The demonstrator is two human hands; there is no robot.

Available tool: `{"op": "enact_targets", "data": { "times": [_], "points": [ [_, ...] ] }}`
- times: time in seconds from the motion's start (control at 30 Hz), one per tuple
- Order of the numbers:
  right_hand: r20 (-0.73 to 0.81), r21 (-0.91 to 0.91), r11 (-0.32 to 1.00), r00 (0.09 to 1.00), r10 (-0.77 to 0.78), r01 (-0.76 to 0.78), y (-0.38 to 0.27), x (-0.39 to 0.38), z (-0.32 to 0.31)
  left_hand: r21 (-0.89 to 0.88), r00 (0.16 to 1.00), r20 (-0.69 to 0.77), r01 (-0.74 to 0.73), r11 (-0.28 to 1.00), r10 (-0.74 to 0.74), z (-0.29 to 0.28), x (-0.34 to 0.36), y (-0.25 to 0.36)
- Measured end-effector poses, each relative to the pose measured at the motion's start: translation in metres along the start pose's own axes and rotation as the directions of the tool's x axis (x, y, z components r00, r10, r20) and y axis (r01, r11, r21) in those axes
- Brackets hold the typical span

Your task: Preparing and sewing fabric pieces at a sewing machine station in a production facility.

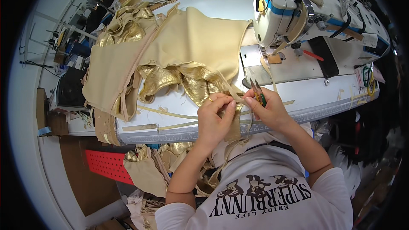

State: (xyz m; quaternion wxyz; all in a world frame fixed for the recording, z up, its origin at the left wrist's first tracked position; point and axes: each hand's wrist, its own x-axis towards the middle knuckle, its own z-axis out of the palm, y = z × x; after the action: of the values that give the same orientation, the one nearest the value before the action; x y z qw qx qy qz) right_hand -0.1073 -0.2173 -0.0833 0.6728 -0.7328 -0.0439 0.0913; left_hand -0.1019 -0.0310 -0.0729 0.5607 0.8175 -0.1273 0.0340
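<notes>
Cream fabric with a shiny gold side is spread over the sewing table, its lower edge reaching my hands. My left hand is closed, pinching the cream strip along that edge between thumb and fingers. Close beside it on the right, my right hand is closed around small thread snips, their dark blades pointing up and away from me. Its thumb and forefinger also meet the strip next to my left fingertips. A gold-and-cream end hangs below my hands over the table's front edge. The exact spot between the fingertips is partly hidden.
A white sewing machine stands at the far right, with a dark phone on its bed. A ruler strip runs along the front edge. More gold fabric is heaped at the far left; cream pieces hang below.
</notes>
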Motion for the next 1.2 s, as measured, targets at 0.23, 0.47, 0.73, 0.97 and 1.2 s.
{"op": "enact_targets", "data": {
  "times": [0.23,0.47,0.73,0.97,1.2],
  "points": [
    [-0.039,0.088,0.984,0.986,0.162,-0.158,-0.007,-0.002,-0.002,0.031,0.999,-0.012,0.040,0.999,-0.040,-0.012,-0.004,0.007],
    [-0.051,-0.156,0.976,0.986,-0.161,0.152,-0.003,-0.001,0.008,-0.028,0.999,-0.038,0.014,1.000,-0.016,0.004,-0.007,0.006],
    [-0.125,-0.205,0.971,0.980,-0.151,0.124,-0.006,-0.002,0.003,-0.039,0.994,-0.102,0.033,0.999,-0.037,-0.009,-0.012,-0.004],
    [-0.071,-0.254,0.940,0.965,-0.252,0.227,-0.012,-0.004,0.007,-0.097,0.997,-0.070,0.036,0.995,-0.043,-0.008,-0.014,-0.002],
    [-0.068,-0.285,0.910,0.941,-0.333,0.301,-0.013,-0.008,0.016,-0.053,0.997,-0.078,-0.011,0.999,0.007,0.004,-0.017,0.002]
  ]
}}
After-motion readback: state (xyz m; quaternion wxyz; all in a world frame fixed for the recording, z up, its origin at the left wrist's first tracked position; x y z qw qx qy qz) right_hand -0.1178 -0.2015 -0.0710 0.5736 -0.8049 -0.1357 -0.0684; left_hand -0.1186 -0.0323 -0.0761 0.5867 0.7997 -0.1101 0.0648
